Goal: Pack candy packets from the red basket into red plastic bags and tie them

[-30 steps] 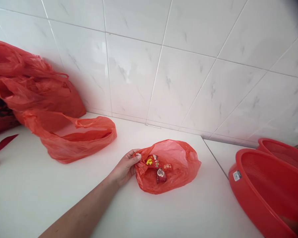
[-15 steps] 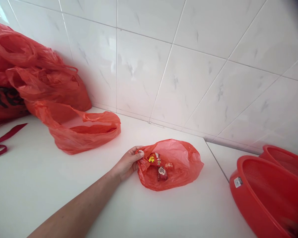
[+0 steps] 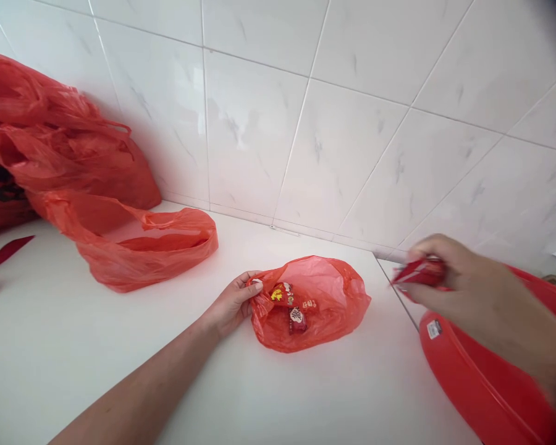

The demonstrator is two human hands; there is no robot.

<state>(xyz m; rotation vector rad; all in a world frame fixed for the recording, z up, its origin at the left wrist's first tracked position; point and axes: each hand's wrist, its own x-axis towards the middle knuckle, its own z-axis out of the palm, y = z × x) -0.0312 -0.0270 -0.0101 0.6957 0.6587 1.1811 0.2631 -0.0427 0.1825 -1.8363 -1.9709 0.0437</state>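
My left hand (image 3: pixel 235 303) pinches the left rim of a thin red plastic bag (image 3: pixel 336 312) that lies with its mouth spread on the white table. Small wrapped packets (image 3: pixel 298 318) rest inside it, one dark red with a pale round print, another red with a yellow print. To the right, my right hand (image 3: pixel 449 278) is in the air, blurred, its fingers closed around a small red wrapped packet (image 3: pixel 424 272). That hand is above the near rim of a red plastic basket (image 3: pixel 449 364) and apart from the bag.
A second red plastic bag (image 3: pixel 152 262) sits open at the left, against a heap of red bags (image 3: pixel 74 148). A dark red ribbon (image 3: pixel 7 253) lies at the far left. White tiled wall (image 3: pixel 254 123) closes off the back of the table (image 3: pixel 241 395).
My right hand has come into view over the basket with a red packet in its grip. My left hand keeps hold of the bag's rim. The view has shifted slightly right.
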